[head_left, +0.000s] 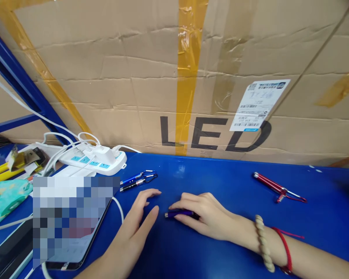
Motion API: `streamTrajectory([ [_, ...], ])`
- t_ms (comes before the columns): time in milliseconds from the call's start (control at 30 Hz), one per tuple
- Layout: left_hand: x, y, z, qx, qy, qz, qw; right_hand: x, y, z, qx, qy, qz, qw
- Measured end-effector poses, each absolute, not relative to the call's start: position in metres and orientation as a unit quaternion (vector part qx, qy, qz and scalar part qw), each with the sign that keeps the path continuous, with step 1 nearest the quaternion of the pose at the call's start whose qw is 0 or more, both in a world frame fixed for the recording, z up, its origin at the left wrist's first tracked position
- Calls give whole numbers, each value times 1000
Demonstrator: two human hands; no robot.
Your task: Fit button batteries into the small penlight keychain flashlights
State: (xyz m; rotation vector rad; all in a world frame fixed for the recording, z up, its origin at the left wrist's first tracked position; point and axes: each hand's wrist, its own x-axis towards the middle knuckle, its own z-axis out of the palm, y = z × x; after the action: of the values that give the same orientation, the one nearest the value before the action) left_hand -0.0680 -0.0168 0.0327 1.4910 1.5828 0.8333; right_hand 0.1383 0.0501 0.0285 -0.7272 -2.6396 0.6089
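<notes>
My right hand [202, 213] is closed around a small dark purple penlight [180, 213] low over the blue table; its silver tip points left and its rear end is hidden in the palm. My left hand [139, 217] holds nothing, thumb and fingers apart, just left of the penlight. Beyond the left fingertips lie a blue penlight [133, 179] and a black penlight [133, 185], side by side, each with a small carabiner clip. Over to the right rests a larger red penlight [270, 183] with a red wrist strap.
A white power strip [104, 162] with plugs and cables sits at the back left. A partly pixelated phone [75, 252] lies beside my left forearm. Yellow-handled items [6, 170] and a teal packet [7, 197] fill the far left. A large cardboard box [133, 97] stands behind the table [241, 255].
</notes>
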Motion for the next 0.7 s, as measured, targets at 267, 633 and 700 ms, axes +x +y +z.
streamTrajectory([
  [267,-84,-2,0,741,601,271,131,142,47,50,-285,-952,90,69],
  [633,-102,11,-21,779,590,207,-51,193,44,97,-493,-862,68,-98],
  [700,-107,12,-22,779,595,177,-85,208,44,101,-524,-842,59,-116],
])
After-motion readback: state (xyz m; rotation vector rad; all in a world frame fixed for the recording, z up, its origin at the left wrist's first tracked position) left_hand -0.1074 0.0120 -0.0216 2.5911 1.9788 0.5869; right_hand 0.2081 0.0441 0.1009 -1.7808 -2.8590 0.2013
